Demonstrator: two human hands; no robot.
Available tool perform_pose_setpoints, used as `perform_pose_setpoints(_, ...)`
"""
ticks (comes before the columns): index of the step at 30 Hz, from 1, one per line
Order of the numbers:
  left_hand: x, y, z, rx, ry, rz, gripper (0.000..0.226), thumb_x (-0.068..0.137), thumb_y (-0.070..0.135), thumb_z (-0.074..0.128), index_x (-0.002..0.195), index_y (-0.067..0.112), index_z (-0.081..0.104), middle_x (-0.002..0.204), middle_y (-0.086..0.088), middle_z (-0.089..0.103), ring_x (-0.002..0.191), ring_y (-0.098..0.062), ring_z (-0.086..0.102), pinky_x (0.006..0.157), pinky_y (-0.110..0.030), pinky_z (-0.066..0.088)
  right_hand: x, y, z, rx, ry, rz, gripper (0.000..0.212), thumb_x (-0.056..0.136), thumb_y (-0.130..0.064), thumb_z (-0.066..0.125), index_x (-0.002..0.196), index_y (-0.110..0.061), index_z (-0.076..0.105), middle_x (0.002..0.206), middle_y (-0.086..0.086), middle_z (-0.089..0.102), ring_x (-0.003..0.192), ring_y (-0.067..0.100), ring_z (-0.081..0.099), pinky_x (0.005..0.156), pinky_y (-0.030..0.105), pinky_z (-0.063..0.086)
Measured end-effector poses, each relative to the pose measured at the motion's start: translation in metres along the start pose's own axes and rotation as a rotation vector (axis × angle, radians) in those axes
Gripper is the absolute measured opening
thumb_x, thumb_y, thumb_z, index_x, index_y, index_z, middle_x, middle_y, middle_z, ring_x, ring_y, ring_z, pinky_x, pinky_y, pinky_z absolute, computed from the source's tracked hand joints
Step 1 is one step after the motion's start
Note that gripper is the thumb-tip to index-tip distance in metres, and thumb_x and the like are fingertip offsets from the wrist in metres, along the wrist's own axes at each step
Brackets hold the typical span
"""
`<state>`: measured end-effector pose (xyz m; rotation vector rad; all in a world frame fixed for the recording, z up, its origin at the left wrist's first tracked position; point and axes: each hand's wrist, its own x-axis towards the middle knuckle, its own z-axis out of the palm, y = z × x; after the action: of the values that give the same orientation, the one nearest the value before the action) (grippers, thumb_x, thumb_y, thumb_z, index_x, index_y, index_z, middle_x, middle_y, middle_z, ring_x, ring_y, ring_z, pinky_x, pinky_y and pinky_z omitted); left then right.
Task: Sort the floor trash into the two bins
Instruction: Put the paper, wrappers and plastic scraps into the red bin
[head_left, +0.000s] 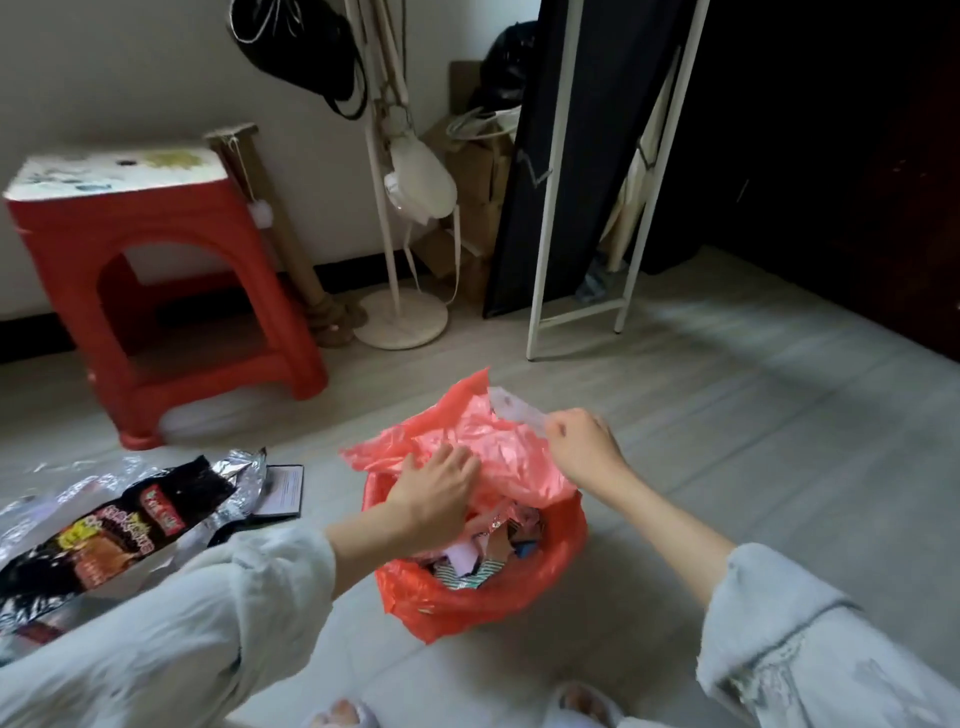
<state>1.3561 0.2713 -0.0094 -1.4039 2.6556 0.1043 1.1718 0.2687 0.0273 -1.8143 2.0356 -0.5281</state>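
From the head camera, the person crouches over a bin lined with a red bag, already well filled with scraps. The left hand presses on the bag's loose flap with fingers fairly straight, gripping nothing that I can make out. The right hand pinches a clear wrapper just above the far rim.

I'd say a piece is being dropped in (only one bin shows here). More trash lies on the floor to the left: a foil snack packet and a dark card. Next calls for letting go over the opening, then reaching left.
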Motion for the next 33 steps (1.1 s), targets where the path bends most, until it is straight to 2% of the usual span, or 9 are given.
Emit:
perform_pose_setpoints(4,0.013,0.001,0.040,-0.081,-0.128,0.073,0.072,0.087,0.056,0.022,0.139,0.007,0.025,0.146,-0.011,0.023,0.137,-0.027,0.021,0.108,-0.048,0.032,0.011,0.029,0.038,-0.115,-0.234,-0.096,0.038,0.091,-0.014,0.041,0.121,-0.028,0.059,0.135,-0.002,0.053,0.124,0.022,0.049,0.102,0.032,0.040)
perform_pose_setpoints(11,0.040,-0.026,0.081,-0.081,-0.337,0.109,0.046,0.098,0.034,0.033,0.135,0.006,0.036,0.142,-0.010,0.037,0.132,-0.025,0.038,0.103,-0.038,0.038,0.032,0.038,0.104,-0.435,-0.408,-0.256,0.046,0.096,-0.032,0.044,0.139,-0.018,0.038,0.143,0.011,0.038,0.127,0.034,0.041,0.105,0.039,0.032)
perform_pose_setpoints(15,0.045,-0.029,0.074,0.039,0.088,0.188,0.039,0.087,0.045,0.041,0.081,0.017,0.068,0.083,0.001,0.067,0.075,-0.020,0.066,0.059,-0.030,0.049,0.036,0.046,0.132,-0.448,-0.572,-0.183,0.049,0.099,-0.025,0.032,0.146,-0.019,0.022,0.154,0.013,0.018,0.137,0.034,0.027,0.111,0.041,0.024)
perform_pose_setpoints(18,0.048,-0.044,0.078,0.164,0.271,0.074,0.065,0.065,0.065,0.057,0.108,0.017,0.065,0.107,-0.008,0.064,0.098,-0.028,0.061,0.083,-0.040,0.044,0.037,0.048,0.143,-0.462,-0.612,-0.182,0.054,0.099,-0.039,0.025,0.149,-0.021,0.012,0.155,0.015,0.013,0.141,0.031,0.019,0.114,0.042,0.017)
perform_pose_setpoints(20,0.051,-0.053,0.083,0.111,0.099,-0.038,0.104,0.065,0.076,0.049,0.145,0.013,0.026,0.147,-0.025,0.029,0.137,-0.042,0.026,0.108,-0.052,0.027,0.039,0.047,0.146,-0.459,-0.648,-0.183,0.060,0.098,-0.043,0.024,0.150,-0.020,0.006,0.157,0.017,0.006,0.144,0.032,0.012,0.116,0.043,0.011)
perform_pose_setpoints(24,0.054,-0.048,0.095,0.035,-0.223,-0.030,0.104,0.076,0.074,0.043,0.139,0.029,-0.027,0.142,-0.016,-0.038,0.129,-0.038,-0.035,0.108,-0.058,-0.013,0.031,0.041,0.136,-0.523,-0.765,-0.161,0.068,0.097,-0.048,0.026,0.150,-0.015,0.000,0.156,0.014,-0.015,0.145,0.028,-0.013,0.118,0.045,0.000)
perform_pose_setpoints(27,0.059,-0.038,0.096,0.116,-0.283,0.008,0.091,0.078,0.074,0.038,0.142,0.040,-0.018,0.148,-0.017,-0.032,0.136,-0.044,-0.025,0.108,-0.065,-0.006,0.027,0.033,0.117,-0.572,-0.594,-0.268,0.055,0.097,-0.039,0.037,0.141,-0.006,0.034,0.155,0.013,0.015,0.143,0.029,0.013,0.114,0.044,0.018)
perform_pose_setpoints(30,0.059,-0.025,0.102,0.148,-0.342,0.006,0.083,0.082,0.069,0.038,0.143,0.042,-0.011,0.154,-0.015,-0.019,0.139,-0.046,-0.011,0.108,-0.066,0.007,0.039,0.028,0.102,-0.557,-0.155,-0.456,0.034,0.067,-0.028,0.076,0.094,-0.010,0.067,0.102,0.010,0.063,0.097,0.027,0.060,0.077,0.035,0.050)
perform_pose_setpoints(33,0.056,-0.026,0.109,0.074,-0.312,0.013,0.079,0.084,0.063,0.043,0.145,0.040,-0.003,0.155,-0.014,0.001,0.139,-0.043,0.005,0.109,-0.058,0.018,0.056,0.026,0.106,-0.410,-0.153,-0.473,0.063,0.066,-0.017,0.076,0.123,-0.004,0.054,0.129,0.018,0.053,0.122,0.032,0.051,0.090,0.041,0.051)
